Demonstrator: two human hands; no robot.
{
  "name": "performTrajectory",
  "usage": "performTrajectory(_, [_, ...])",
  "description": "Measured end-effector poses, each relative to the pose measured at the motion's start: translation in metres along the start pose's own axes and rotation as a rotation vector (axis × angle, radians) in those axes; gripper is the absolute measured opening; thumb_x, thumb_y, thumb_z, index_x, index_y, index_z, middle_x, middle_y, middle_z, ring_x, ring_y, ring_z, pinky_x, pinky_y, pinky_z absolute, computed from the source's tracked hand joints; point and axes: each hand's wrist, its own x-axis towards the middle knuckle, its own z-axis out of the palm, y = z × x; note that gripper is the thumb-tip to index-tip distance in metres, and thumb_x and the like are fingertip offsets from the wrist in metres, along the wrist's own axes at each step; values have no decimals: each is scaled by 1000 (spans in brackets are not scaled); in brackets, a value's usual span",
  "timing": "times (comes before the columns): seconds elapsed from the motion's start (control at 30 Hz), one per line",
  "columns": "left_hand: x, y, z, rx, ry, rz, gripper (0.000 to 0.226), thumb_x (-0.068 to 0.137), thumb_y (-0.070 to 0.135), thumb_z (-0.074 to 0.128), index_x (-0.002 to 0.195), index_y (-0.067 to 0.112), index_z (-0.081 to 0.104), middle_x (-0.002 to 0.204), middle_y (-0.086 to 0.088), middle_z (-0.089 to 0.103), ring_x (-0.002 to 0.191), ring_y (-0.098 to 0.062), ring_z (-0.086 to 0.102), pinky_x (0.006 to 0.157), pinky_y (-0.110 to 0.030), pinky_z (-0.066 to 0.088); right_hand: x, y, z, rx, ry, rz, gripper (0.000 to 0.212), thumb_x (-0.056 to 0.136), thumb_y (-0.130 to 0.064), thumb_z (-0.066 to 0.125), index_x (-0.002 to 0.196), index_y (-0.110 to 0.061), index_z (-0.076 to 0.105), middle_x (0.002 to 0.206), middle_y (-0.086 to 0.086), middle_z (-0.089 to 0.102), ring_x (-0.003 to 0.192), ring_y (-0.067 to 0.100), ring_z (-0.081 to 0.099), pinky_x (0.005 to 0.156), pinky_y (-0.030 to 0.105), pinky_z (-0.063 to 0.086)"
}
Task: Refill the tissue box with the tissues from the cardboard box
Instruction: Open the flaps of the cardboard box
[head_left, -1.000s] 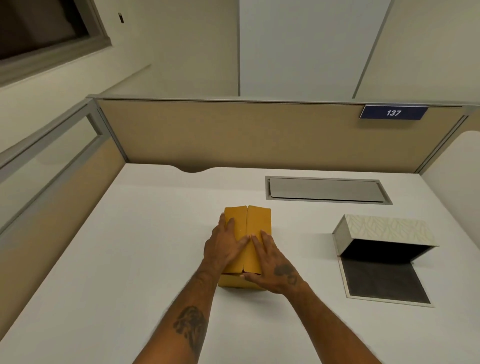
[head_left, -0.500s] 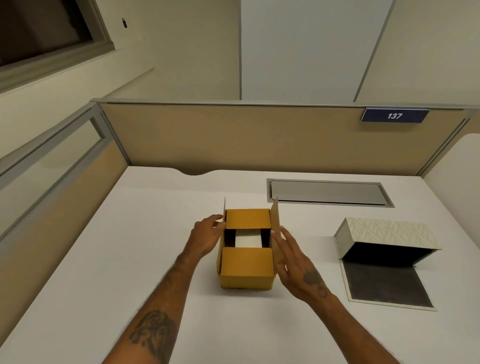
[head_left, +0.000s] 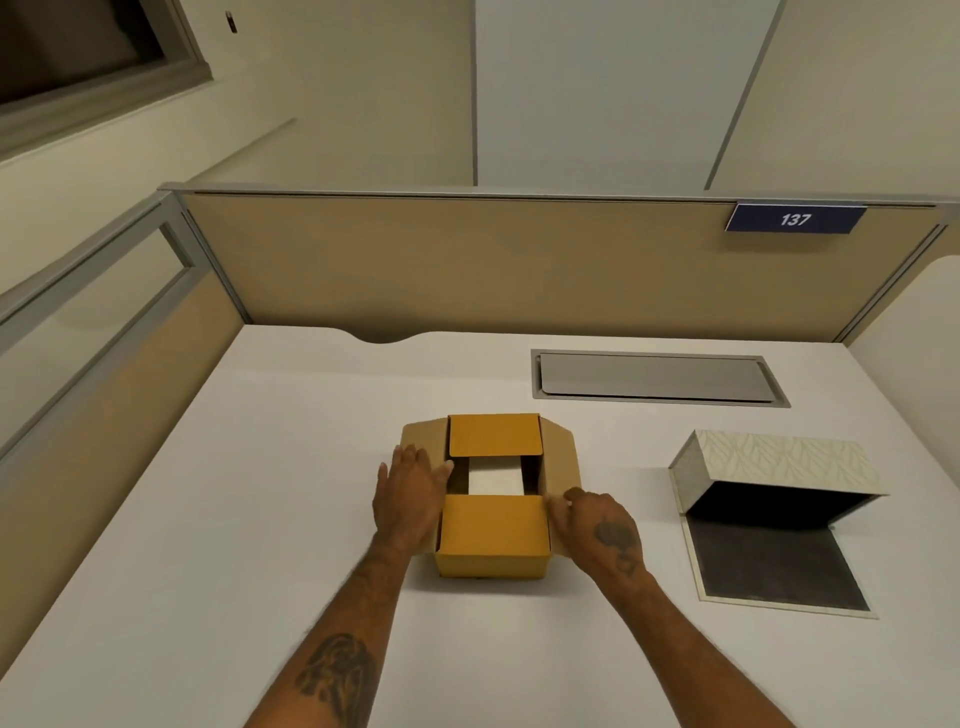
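Yellow-brown cardboard box (head_left: 492, 535): centre of white worktop (head_left: 208, 519), side flaps splayed, white tissues (head_left: 495, 480) visible inside. Left hand (head_left: 410, 496): flat, fingers spread on left flap. Right hand (head_left: 597, 530): loosely curled at right flap. Leaf-patterned tissue box (head_left: 779, 470): open, well to the right.

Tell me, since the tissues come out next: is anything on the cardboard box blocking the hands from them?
Yes. Two inner flaps, far and near, still fold over the cardboard box, leaving only a middle gap where the white tissues show. The side flaps are already spread under the left hand and right hand.
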Motion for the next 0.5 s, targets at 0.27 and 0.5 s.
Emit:
performTrajectory(0.27, [10, 2, 5, -277, -205, -79, 52, 100, 39, 36, 148, 18, 32, 131, -14, 59, 119, -31, 55, 98, -41, 45, 33, -21, 11, 129, -177, 224, 55, 95, -53, 42, 91, -6, 71, 99, 13, 72, 90, 29, 67, 71, 30, 48])
performTrajectory(0.5, [12, -2, 9, -496, -228, -79, 38, 102, 34, 33, 136, 29, 50, 110, -5, 66, 103, -25, 61, 91, -40, 49, 42, -22, 16, 239, -248, 276, 43, 97, -38, 45, 64, -12, 55, 82, 12, 67, 73, 25, 59, 66, 28, 43])
